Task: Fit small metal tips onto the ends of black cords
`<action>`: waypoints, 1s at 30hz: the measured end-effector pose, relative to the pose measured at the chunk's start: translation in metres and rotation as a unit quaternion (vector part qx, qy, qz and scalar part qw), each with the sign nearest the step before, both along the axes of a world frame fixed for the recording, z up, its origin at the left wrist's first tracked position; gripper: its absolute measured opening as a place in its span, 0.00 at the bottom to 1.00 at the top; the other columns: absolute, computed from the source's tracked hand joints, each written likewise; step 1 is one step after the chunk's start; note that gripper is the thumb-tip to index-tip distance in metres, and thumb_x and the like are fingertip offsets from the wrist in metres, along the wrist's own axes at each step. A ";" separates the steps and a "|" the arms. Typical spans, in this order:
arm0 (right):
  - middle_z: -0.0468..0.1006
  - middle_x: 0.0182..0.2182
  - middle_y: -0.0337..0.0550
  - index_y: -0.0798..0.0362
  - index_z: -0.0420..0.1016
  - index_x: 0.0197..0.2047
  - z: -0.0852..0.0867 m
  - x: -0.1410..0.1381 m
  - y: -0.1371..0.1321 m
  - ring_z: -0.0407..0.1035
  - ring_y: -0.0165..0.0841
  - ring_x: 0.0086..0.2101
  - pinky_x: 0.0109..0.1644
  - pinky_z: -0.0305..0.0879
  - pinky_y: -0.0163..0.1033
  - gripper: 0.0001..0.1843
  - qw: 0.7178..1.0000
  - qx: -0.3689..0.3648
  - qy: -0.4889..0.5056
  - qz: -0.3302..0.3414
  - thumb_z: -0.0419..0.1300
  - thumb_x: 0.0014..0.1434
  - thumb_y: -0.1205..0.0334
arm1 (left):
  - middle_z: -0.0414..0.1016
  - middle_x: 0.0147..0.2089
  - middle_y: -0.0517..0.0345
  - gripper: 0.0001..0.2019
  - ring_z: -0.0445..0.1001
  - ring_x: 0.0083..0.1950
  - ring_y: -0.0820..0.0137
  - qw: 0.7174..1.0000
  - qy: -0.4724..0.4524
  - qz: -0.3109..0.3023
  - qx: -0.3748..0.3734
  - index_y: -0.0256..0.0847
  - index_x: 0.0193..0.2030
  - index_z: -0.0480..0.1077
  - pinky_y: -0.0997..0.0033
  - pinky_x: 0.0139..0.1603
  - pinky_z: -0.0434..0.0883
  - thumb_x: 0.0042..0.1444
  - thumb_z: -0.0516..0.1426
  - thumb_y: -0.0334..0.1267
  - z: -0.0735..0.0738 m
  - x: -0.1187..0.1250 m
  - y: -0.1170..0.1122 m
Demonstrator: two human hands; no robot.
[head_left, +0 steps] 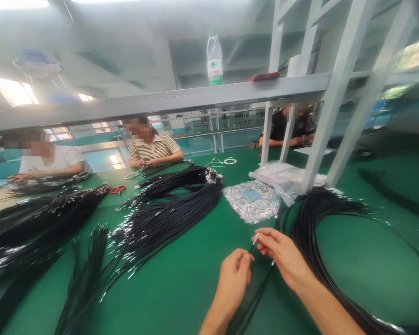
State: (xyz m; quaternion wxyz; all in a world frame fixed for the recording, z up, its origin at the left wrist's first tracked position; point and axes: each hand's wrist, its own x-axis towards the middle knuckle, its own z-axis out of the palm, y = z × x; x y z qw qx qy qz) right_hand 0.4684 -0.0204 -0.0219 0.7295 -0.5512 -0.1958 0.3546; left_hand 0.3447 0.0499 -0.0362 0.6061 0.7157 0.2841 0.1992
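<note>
Between finger and thumb, my left hand (233, 274) pinches a thin black cable (253, 247) close to its end. My right hand (281, 253) closes its fingertips on a small shiny metal terminal (256, 238) at the tip of that cable. The two hands are a short way apart above the green tabletop (188, 279). Just beyond them lies a clear plastic bag (253, 200) of small shiny parts with a bluish label. A coiled bundle of black cables (314, 232) curves past my right forearm.
Black cable bundles (174, 209) with silvery ends spread over the middle and left. Red-handled scissors (118, 190) lie beyond. A white metal rack (314, 172) rises at right; its shelf bears a water bottle (214, 63) and a red phone (265, 77). Several people sit across the table.
</note>
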 end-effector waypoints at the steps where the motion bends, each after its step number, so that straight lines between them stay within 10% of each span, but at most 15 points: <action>1: 0.77 0.31 0.45 0.56 0.75 0.34 0.000 -0.001 0.000 0.65 0.31 0.29 0.32 0.62 0.36 0.26 1.000 -0.001 -0.005 0.002 0.72 0.36 0.47 | 0.55 0.15 0.70 0.14 0.50 0.17 0.77 1.000 0.000 0.000 0.001 0.38 0.33 0.65 0.77 0.20 0.52 0.57 0.47 0.47 0.000 0.000 0.000; 14: 0.77 0.31 0.44 0.57 0.76 0.34 0.001 0.009 -0.008 0.64 0.28 0.27 0.31 0.59 0.33 0.22 0.990 -0.067 -0.021 0.123 0.71 0.40 0.50 | 0.65 0.25 0.63 0.08 0.60 0.27 0.75 0.997 -0.030 0.013 0.072 0.37 0.32 0.68 0.76 0.29 0.57 0.57 0.51 0.37 0.001 -0.003 -0.006; 20: 0.73 0.27 0.41 0.57 0.76 0.31 0.010 0.001 -0.010 0.63 0.30 0.29 0.33 0.59 0.34 0.18 0.958 -0.075 -0.175 0.215 0.65 0.47 0.49 | 0.73 0.29 0.59 0.06 0.65 0.27 0.74 0.993 -0.052 0.012 0.102 0.37 0.36 0.69 0.77 0.28 0.58 0.59 0.51 0.34 0.003 -0.007 -0.012; 30: 0.75 0.27 0.47 0.49 0.79 0.31 0.006 0.009 -0.023 0.68 0.40 0.29 0.34 0.66 0.41 0.20 0.950 -0.080 -0.270 0.132 0.62 0.46 0.40 | 0.79 0.34 0.59 0.12 0.72 0.34 0.70 0.974 -0.044 0.073 0.210 0.42 0.37 0.77 0.73 0.36 0.65 0.62 0.52 0.35 0.018 -0.011 -0.023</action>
